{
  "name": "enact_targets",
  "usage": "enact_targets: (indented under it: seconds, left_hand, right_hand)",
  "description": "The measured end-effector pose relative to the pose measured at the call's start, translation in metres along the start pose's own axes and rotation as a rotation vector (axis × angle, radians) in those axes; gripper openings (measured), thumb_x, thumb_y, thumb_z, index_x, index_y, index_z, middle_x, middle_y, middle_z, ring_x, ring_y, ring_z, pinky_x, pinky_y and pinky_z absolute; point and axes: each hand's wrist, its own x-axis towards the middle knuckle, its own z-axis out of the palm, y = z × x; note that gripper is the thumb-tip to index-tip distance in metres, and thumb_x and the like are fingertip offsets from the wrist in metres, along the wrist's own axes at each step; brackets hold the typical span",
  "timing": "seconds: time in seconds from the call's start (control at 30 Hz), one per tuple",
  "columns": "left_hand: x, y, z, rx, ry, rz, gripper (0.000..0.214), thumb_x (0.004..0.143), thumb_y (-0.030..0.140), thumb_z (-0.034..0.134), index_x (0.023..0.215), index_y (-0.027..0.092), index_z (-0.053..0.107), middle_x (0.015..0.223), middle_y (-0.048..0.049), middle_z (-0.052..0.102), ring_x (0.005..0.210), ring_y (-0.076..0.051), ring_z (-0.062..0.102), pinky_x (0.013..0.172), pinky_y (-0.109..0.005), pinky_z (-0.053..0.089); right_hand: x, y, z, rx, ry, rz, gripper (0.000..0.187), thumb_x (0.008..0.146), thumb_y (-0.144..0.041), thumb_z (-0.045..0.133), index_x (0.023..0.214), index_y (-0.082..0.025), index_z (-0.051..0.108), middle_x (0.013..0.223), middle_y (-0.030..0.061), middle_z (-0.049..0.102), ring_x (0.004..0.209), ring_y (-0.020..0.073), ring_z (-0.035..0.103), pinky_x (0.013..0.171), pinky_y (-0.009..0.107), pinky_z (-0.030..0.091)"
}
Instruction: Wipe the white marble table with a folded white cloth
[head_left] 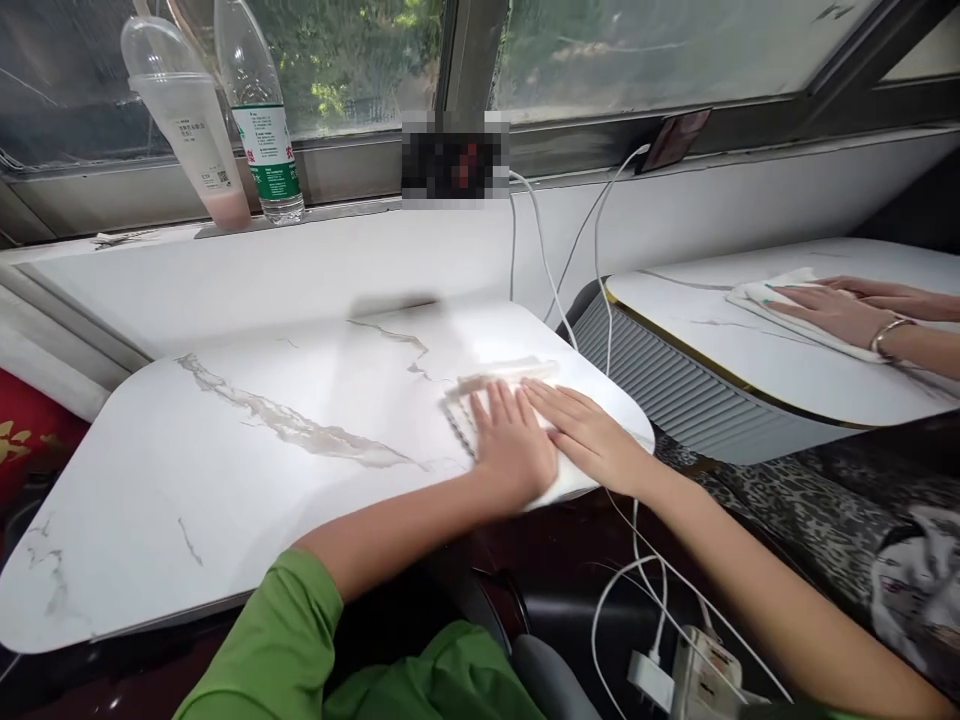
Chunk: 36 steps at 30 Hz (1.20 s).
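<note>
A white cloth (566,482) lies spread near the right end of a white marble-patterned tabletop (247,500). My left hand (514,445) presses flat on it, fingers stretched forward and slightly apart. Beside it, touching or nearly touching, my right hand (589,432) also rests flat on the cloth with its fingers extended. Both palms face down and hide much of the cloth between them. The cloth's left edge looks slightly blurred.
On the ledge stand a plastic drink cup (191,130) and a bottle (262,140). A phone (675,138) leans there, with white cables hanging down. Another person's hands (847,310) press a cloth on the neighbouring table (750,350). A power strip (705,670) sits below.
</note>
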Motion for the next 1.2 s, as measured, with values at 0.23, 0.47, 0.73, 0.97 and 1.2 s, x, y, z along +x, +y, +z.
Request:
enact_targets:
  seconds: [0.23, 0.47, 0.73, 0.97, 1.2]
  left_hand:
    - [-0.012, 0.043, -0.004, -0.005, -0.054, 0.129, 0.063, 0.096, 0.033, 0.024, 0.148, -0.002, 0.025, 0.155, -0.0192, 0.027, 0.145, -0.035, 0.015, 0.117, -0.056, 0.017]
    - [0.011, 0.035, -0.002, -0.079, -0.092, 0.125, 0.064, 0.096, 0.032, 0.024, 0.148, -0.004, 0.021, 0.156, -0.0213, 0.021, 0.146, -0.035, 0.011, 0.118, -0.057, 0.011]
    - [0.085, 0.004, 0.006, -0.087, -0.049, 0.021, 0.064, 0.093, 0.028, 0.028, 0.147, -0.005, 0.023, 0.156, -0.0212, 0.023, 0.146, -0.033, 0.015, 0.117, -0.056, 0.01]
    - [0.177, -0.054, 0.011, -0.071, -0.024, -0.087, 0.061, 0.094, 0.026, 0.026, 0.148, -0.002, 0.023, 0.156, -0.017, 0.026, 0.146, -0.026, 0.018, 0.119, -0.047, 0.007]
    - [0.232, -0.092, 0.015, -0.068, 0.009, -0.087, 0.056, 0.094, 0.024, 0.023, 0.148, 0.005, 0.029, 0.153, -0.0133, 0.034, 0.143, -0.023, 0.025, 0.119, -0.046, 0.009]
  right_hand:
    - [-0.055, -0.002, -0.014, -0.06, 0.011, 0.131, 0.065, 0.094, -0.017, 0.028, 0.154, -0.03, 0.005, 0.158, 0.0012, 0.023, 0.142, 0.0213, 0.028, 0.115, 0.049, 0.031]
    - [-0.036, 0.019, -0.008, -0.067, 0.011, 0.128, 0.068, 0.09, -0.014, 0.029, 0.154, -0.026, 0.011, 0.156, 0.0036, 0.028, 0.141, 0.0208, 0.03, 0.115, 0.05, 0.031]
    - [0.039, 0.073, 0.008, -0.089, -0.048, 0.154, 0.06, 0.087, -0.017, 0.028, 0.147, -0.013, 0.035, 0.152, 0.0099, 0.038, 0.142, 0.0195, 0.031, 0.116, 0.047, 0.027]
    - [0.145, 0.12, 0.03, -0.072, -0.078, 0.199, 0.059, 0.086, -0.02, 0.027, 0.142, -0.004, 0.041, 0.15, 0.0153, 0.04, 0.14, 0.0238, 0.034, 0.115, 0.048, 0.027]
    - [0.203, 0.154, 0.049, -0.073, -0.019, 0.181, 0.058, 0.086, -0.022, 0.029, 0.139, -0.004, 0.043, 0.145, 0.0172, 0.047, 0.133, 0.0292, 0.043, 0.11, 0.049, 0.033]
